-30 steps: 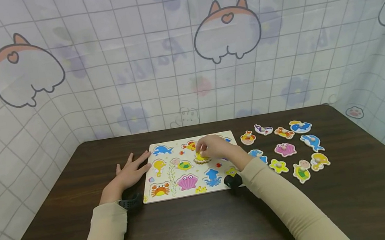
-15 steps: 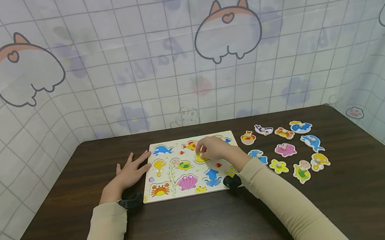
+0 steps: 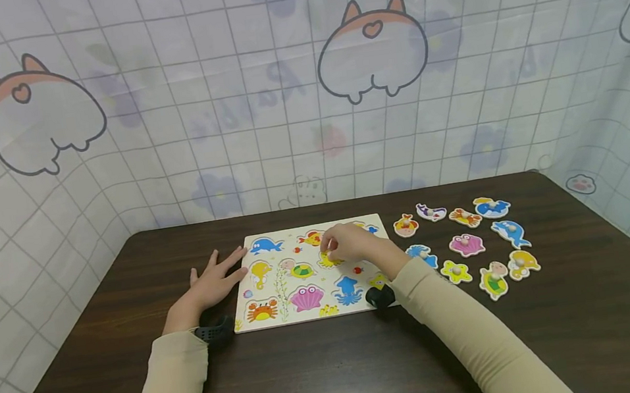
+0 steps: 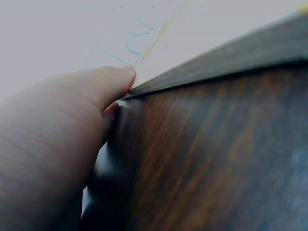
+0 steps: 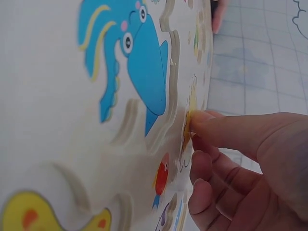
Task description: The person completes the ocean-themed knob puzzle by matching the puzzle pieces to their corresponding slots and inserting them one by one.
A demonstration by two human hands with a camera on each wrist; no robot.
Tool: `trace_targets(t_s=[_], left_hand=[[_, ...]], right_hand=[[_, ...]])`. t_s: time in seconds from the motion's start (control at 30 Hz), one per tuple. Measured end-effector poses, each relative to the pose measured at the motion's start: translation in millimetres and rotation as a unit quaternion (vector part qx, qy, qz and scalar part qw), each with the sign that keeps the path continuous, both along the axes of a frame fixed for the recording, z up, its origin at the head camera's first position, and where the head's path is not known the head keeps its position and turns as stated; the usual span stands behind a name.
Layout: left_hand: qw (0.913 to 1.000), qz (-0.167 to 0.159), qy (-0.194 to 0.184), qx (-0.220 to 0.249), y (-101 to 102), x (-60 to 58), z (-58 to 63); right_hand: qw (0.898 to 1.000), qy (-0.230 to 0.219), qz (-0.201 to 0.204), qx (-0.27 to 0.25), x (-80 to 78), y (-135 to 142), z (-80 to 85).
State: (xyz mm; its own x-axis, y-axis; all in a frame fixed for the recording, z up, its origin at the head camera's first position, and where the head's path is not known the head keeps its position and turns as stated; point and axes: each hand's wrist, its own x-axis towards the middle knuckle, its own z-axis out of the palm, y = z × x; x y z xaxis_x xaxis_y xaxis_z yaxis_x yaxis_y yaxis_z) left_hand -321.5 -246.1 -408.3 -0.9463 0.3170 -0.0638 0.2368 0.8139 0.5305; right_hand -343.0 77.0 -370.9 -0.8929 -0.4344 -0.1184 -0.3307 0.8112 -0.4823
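Observation:
A white puzzle board [image 3: 279, 287] with printed sea animals lies on the table. My left hand [image 3: 212, 286] spreads its fingers at the board's left edge, their tips touching it; in the left wrist view the thumb [image 4: 118, 79] rests at the board's corner. Right of the board's middle, my right hand [image 3: 351, 243] pinches a yellow puzzle piece [image 3: 328, 261] between thumb and finger. That piece [image 5: 191, 103] appears edge-on in the right wrist view, at the board's surface; its knob is hidden by the fingertips. Whether it sits fully in its recess I cannot tell.
Several loose knobbed pieces lie right of the board, among them a pink shell [image 3: 467, 245], a blue dolphin [image 3: 511, 234], a yellow star [image 3: 456, 271] and a turtle [image 3: 493, 280]. The dark wooden table [image 3: 338, 373] reaches back to a patterned curtain [image 3: 259, 137].
The yellow piece, a second ago tilted with its dark edge showing, now lies lower and flatter on the board under my right hand. The left hand stays put.

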Motion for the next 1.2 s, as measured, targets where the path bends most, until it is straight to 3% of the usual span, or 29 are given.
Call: trace_targets(t_s=[0.27,0.53,0.9,1.2], left_hand=[[1.0,0.002,-0.001,0.003,0.5,0.7,0.4],[1.0,0.003,-0.003,0.005,0.2,0.4,0.8],[0.9999,0.006,-0.007,0.008,-2.1,-0.1,-2.3],[1.0,0.004,-0.002,0.006,-0.8,2.0,-0.4]], right_hand=[[1.0,-0.005,-0.002,-0.016,1.8,3.3,4.3],[0.999,0.022,0.004,-0.034,5.1,16.9,16.5],[0.996,0.059,0.014,-0.067,18.5,62.8,27.2],[0.994,0.073,-0.006,-0.079,32.0,101.9,28.1]])
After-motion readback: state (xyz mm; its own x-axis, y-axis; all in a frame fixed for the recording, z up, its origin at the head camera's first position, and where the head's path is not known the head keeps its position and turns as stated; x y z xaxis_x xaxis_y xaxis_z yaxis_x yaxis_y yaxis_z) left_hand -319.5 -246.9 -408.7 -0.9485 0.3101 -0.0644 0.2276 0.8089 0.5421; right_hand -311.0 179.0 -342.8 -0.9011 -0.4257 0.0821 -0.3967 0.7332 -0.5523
